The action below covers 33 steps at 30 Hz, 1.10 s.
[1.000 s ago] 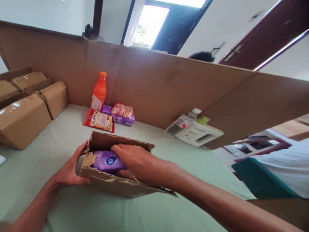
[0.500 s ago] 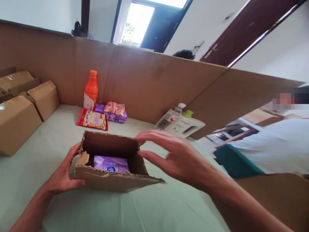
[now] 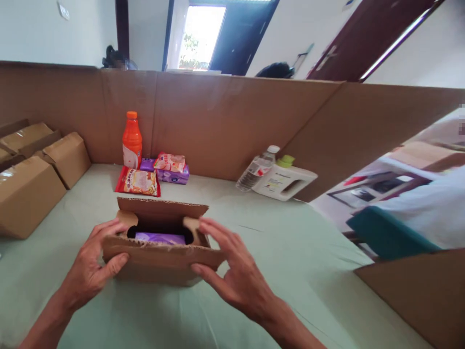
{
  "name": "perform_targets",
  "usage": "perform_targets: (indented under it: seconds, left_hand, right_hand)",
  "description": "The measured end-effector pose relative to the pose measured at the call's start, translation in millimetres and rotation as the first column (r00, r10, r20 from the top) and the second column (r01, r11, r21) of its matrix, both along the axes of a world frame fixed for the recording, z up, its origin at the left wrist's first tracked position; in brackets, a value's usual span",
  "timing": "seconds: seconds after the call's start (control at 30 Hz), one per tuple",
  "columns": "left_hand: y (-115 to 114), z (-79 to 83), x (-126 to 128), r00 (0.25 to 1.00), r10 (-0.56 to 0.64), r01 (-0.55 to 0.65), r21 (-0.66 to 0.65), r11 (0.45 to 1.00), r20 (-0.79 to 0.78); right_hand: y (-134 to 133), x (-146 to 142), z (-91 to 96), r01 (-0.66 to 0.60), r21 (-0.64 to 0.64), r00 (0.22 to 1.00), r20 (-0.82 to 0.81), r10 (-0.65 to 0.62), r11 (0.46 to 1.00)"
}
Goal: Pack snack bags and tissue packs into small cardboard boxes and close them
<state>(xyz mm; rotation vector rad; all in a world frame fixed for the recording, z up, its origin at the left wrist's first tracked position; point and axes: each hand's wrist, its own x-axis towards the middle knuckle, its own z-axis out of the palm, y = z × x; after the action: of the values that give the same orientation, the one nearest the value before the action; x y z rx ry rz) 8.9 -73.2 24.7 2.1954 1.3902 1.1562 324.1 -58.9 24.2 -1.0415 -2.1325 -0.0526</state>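
A small cardboard box point(image 3: 156, 264) stands in front of me with its long flaps up. Inside lies a purple tissue pack point(image 3: 160, 238), mostly hidden by the front wall. My left hand point(image 3: 95, 264) grips the box's left end, thumb on the front panel and fingers at the left side flap point(image 3: 127, 219). At the right end, my right hand point(image 3: 236, 269) has its fingers against the right side flap point(image 3: 192, 230) and its thumb on the front panel. Both side flaps tilt inward over the opening.
Behind the box are an orange bottle point(image 3: 132, 140), a red snack packet point(image 3: 138, 182), and another packet point(image 3: 170, 162) on a purple pack point(image 3: 172, 175). A clear bottle point(image 3: 257, 169) leans against a white jug point(image 3: 285, 182). Cardboard boxes point(image 3: 32, 194) stand left; a cardboard wall point(image 3: 218, 126) rises behind.
My right hand has come down onto the box's right end, and the right side flap now folds inward. The left side flap also leans further in. The view has turned slightly.
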Motion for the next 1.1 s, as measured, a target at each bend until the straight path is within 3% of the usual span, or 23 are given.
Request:
perform_targets:
  seconds: [0.1, 0.23, 0.33, 0.43, 0.53, 0.67, 0.8, 0.93, 1.1]
  left_hand:
    - [-1.2, 0.0, 2.9, 0.991, 0.105, -0.096, -0.102, 0.990, 0.084]
    - [3.7, -1.5, 9.2, 0.980, 0.175, -0.175, -0.007, 0.985, 0.095]
    - [9.9, -2.7, 9.9, 0.994, 0.109, -0.110, -0.033, 0.993, -0.027]
    - [13.8, -3.9, 6.0, 0.998, 0.056, -0.060, -0.098, 0.993, -0.042]
    - [13.5, -3.5, -1.8, 0.999, 0.028, -0.033, -0.142, 0.989, -0.038]
    - [11.1, -2.9, -15.3, 0.990, -0.131, 0.117, -0.234, 0.965, -0.045]
    - [16.4, -5.0, -21.3, 0.993, -0.115, 0.110, -0.248, 0.962, -0.006]
    - [32.8, 2.3, 2.8, 0.999, -0.019, 0.028, -0.226, 0.974, 0.039]
    - [43.9, 13.5, 63.7, 0.991, -0.091, 0.105, -0.152, 0.983, 0.094]
  right_hand:
    - [19.3, 4.5, 11.9, 0.071, 0.081, 0.997, 0.006, -0.072, 0.994]
    - [38.3, 6.0, 13.0, -0.057, -0.014, 0.998, 0.035, 0.058, 0.998]
    - [38.0, 6.1, 4.6, -0.154, -0.025, 0.988, 0.013, 0.154, 0.988]
    - [29.4, 12.9, -4.3, -0.216, -0.077, 0.976, 0.012, 0.217, 0.973]
    - [17.4, 23.5, -15.1, -0.200, -0.176, 0.978, 0.017, 0.206, 0.964]
    - [5.8, 25.9, -37.4, -0.179, -0.307, 0.983, -0.021, 0.181, 0.935]
    - [12.0, 14.6, -50.6, -0.165, -0.342, 0.984, -0.117, 0.132, 0.925]
    - [28.9, 24.5, -36.0, -0.157, -0.351, 0.981, -0.163, 0.105, 0.923]
    - [23.7, 75.7, -17.6, -0.004, -0.258, 0.978, -0.202, -0.050, 0.966]
